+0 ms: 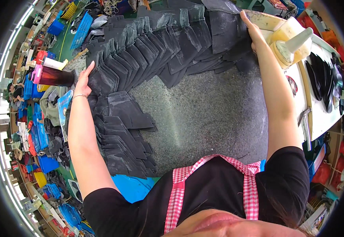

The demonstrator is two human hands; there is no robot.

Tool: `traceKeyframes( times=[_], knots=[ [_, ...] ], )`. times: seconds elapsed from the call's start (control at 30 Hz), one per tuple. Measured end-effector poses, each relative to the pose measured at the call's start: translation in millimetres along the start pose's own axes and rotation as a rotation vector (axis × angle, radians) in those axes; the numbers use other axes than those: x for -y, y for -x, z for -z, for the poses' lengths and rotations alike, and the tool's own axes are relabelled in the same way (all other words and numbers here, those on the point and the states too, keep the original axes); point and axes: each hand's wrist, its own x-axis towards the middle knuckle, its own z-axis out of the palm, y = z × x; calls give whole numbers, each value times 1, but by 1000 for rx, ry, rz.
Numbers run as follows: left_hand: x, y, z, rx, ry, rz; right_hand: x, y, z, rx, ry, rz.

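Black flat cut pieces (136, 55), leather-like and dusted with grey along their folds, overlap in a long curved row across the far side of the speckled table (203, 106). At the row's left end my left hand (84, 81) rests with its fingers stretched out along the edge. My right hand (254, 32) reaches to the far right end, fingers extended beside the last pieces; some fingertips are partly hidden. Neither hand visibly grips a piece. A second overlapping stack of black pieces (120, 138) lies nearer, at the table's left side.
A dark tumbler with a pink lid (53, 76) stands beside my left hand. A yellowish glue container with a pale spout (292, 43) sits right of my right forearm. Farther right are black curved pieces (322, 81) and a hammer-like metal tool (306, 122). Blue baskets (82, 30) stand around the table.
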Motion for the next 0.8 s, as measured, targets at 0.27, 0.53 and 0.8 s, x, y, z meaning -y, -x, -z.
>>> traceKeyframes(
  times=[0.27, 0.53, 0.8],
  knots=[
    [-13, 41, -108, 228, 181, -5, 9, 24, -79, 409, -458, -56],
    [-29, 85, -161, 80, 118, 50, 10, 33, -27, 256, -93, -110],
    [7, 102, -221, 384, 319, -34, 10, 34, -56, 554, -453, -160]
  ],
)
